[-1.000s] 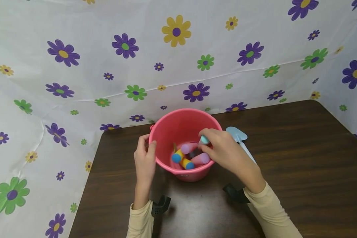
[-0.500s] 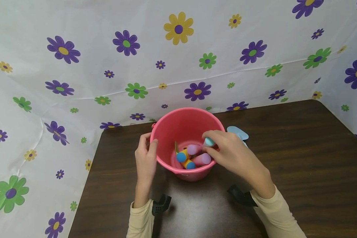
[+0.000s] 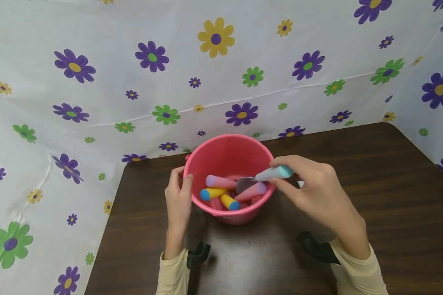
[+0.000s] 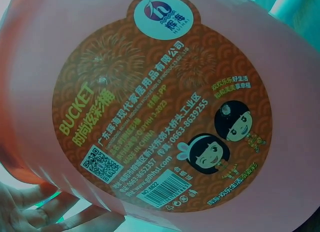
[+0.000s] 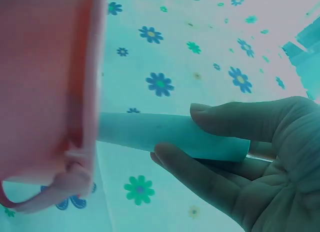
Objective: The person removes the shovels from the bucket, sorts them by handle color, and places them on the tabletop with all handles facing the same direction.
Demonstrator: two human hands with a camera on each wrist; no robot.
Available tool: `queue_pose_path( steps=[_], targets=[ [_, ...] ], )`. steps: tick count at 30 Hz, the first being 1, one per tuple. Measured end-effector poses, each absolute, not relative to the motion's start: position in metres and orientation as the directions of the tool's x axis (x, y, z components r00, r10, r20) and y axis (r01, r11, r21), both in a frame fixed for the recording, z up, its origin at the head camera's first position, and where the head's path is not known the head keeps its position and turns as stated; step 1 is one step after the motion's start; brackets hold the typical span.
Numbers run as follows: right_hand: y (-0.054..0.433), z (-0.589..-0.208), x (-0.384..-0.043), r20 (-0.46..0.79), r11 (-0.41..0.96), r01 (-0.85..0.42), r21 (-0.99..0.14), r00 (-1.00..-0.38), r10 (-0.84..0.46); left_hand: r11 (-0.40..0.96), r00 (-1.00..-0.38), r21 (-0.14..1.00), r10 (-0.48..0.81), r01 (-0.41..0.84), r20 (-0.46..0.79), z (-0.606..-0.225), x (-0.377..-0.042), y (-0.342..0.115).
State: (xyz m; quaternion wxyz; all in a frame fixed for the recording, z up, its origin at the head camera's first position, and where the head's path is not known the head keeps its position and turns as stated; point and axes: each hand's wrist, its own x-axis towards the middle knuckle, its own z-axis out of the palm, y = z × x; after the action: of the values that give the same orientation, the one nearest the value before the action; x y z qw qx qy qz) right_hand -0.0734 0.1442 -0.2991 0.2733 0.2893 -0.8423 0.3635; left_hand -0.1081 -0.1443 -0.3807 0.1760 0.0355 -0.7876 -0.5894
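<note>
A pink bucket (image 3: 230, 141) stands on the table. My left hand (image 3: 179, 200) grips its left rim, thumb on the near side; in the left wrist view the fingers show below the bucket's round brown label (image 4: 160, 107). My right hand (image 3: 313, 188) pinches the light blue, teal-ended handle of a small garden trowel (image 3: 271, 173) between thumb and fingers. This handle slants out over the right rim, and a grey metal blade (image 3: 245, 185) lies at its inner end, inside the bucket. Also inside are pink handles with purple ends (image 3: 219, 182) and yellow handles with blue ends (image 3: 212, 193).
Behind the right hand, a pale bit of a plastic shovel (image 3: 300, 184) peeks out; the rest is hidden. The dark wood table (image 3: 376, 172) meets a white flowered sheet (image 3: 133, 41) at the back and sides. A pink handle lug (image 5: 72, 184) juts from the bucket.
My right hand has moved right and out past the rim, drawing the trowel's handle with it, so more of it shows. The handles inside have shifted. The left hand keeps its hold.
</note>
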Motion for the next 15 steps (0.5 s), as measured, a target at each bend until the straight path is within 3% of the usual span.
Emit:
queue_pose_path(
  steps=[10,15],
  targets=[
    [0.157,-0.293,-0.065,0.728,0.555,-0.707,-0.438,-0.641,-0.243,0.300,-0.935,0.941,-0.263,0.156,0.239,-0.381,-0.108,-0.145],
    [0.164,-0.292,-0.060,0.729,0.554,-0.687,-0.470,-0.656,-0.195,0.299,-0.933,0.940,-0.263,0.162,0.244,-0.381,-0.108,-0.145]
  ],
)
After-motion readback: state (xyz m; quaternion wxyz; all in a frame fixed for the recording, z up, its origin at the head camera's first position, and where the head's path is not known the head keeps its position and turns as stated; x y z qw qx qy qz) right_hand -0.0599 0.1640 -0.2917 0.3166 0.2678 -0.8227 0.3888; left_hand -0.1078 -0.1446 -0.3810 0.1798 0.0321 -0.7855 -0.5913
